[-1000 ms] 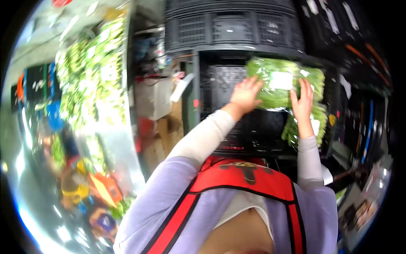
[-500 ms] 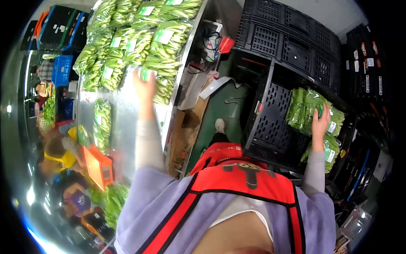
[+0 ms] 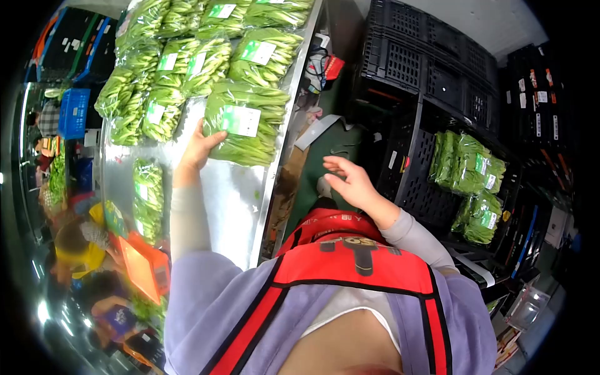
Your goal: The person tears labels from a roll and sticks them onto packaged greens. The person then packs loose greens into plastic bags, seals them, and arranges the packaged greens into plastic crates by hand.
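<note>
My left hand [image 3: 199,153] grips the left edge of a clear plastic bag of leafy greens [image 3: 212,109] with a white-and-green label, thumb on top and fingers partly hidden. This bag is at the right edge of the metal table [image 3: 231,194], below more such bags [image 3: 259,53]. My right hand [image 3: 353,184] is empty, its fingers apart, above the floor between table and crate. Several bagged greens [image 3: 469,165] lie along the right side of the open black crate [image 3: 415,197].
Black crates [image 3: 431,56] are stacked behind the open one, with more crates [image 3: 537,94] at far right. A single bag [image 3: 148,194] lies on the table's left part, near an orange basket [image 3: 145,265]. Other people [image 3: 81,240] are at the left.
My right hand has left the bags in the crate and moved left toward the table. My left hand now grips the nearest bag, which appears raised and closer to me.
</note>
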Motion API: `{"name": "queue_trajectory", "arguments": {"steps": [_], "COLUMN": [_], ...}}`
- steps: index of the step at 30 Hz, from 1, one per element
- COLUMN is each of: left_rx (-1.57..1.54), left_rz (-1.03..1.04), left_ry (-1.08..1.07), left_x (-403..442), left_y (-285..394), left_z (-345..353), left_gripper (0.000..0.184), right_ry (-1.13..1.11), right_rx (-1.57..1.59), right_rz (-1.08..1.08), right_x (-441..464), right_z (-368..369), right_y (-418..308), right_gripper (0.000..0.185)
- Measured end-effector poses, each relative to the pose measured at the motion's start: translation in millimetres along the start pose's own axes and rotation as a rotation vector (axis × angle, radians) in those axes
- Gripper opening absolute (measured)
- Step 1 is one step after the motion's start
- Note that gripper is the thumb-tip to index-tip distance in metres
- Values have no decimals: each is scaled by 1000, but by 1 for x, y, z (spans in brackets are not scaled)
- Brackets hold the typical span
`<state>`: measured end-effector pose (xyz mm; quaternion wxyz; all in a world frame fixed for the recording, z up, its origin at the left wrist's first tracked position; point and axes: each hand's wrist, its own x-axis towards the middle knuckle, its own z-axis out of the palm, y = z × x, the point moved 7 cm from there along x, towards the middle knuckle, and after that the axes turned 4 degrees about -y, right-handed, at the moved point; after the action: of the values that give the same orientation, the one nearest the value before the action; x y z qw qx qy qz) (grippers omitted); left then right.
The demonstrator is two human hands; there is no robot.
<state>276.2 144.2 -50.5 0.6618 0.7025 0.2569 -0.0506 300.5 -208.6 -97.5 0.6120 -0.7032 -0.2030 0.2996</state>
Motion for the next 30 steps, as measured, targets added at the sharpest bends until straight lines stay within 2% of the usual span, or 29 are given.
{"name": "queue_trajectory", "arguments": {"steps": [2,5,6,7,10,11,13,15,17,19,20,21,22,23,25,27,29,30], "left_rx": [-91,-72,-68,-68,-82,-83,-259,-336,-444,-378,-328,-275,-279,-278,-265,-183,-172,-168], "left_rz": [108,187,186,188,171,171,146,108,29,24,39,55,47,43,-15,-32,-112,-117], "left_ry": [30,76,86,78,-15,-35,-182,-269,-305,-428,-496,-553,-667,-773,-1031,-1106,-1088,-1098], "left_x": [-16,-36,-42,-50,-67,-71,-76,-71,-64,-54,-53,-57,-65,-74,-89,-98,-100,-103], "left_y": [16,33,38,46,67,72,79,69,56,50,50,50,50,52,49,44,33,27], "left_z": [8,18,24,32,62,76,115,157,212,274,311,348,386,422,478,512,528,536], "left_gripper": [55,50,47,47,44,44,44,55,60,69,70,71,69,68,64,61,58,58], "right_ry": [-64,-75,-118,-110,-193,-172,-310,-364,-199,15,211,298,393,352,513,599,773,770], "right_rx": [67,242,251,250,602,602,887,1173,1364,1293,1248,1187,1156,1161,1005,823,799,787], "right_rz": [14,66,91,90,245,245,231,56,34,-88,-94,-55,-124,-110,-90,-44,10,4], "right_x": [9,22,28,30,27,23,6,-12,-32,-54,-71,-96,-118,-146,-203,-257,-302,-316], "right_z": [18,31,35,34,34,27,21,-3,-42,-103,-137,-172,-208,-240,-312,-378,-433,-456], "right_y": [3,8,16,14,20,18,-3,-27,-21,-7,9,26,34,40,48,57,75,82], "right_gripper": [43,46,56,56,72,72,62,58,48,43,41,39,38,39,35,35,37,37]}}
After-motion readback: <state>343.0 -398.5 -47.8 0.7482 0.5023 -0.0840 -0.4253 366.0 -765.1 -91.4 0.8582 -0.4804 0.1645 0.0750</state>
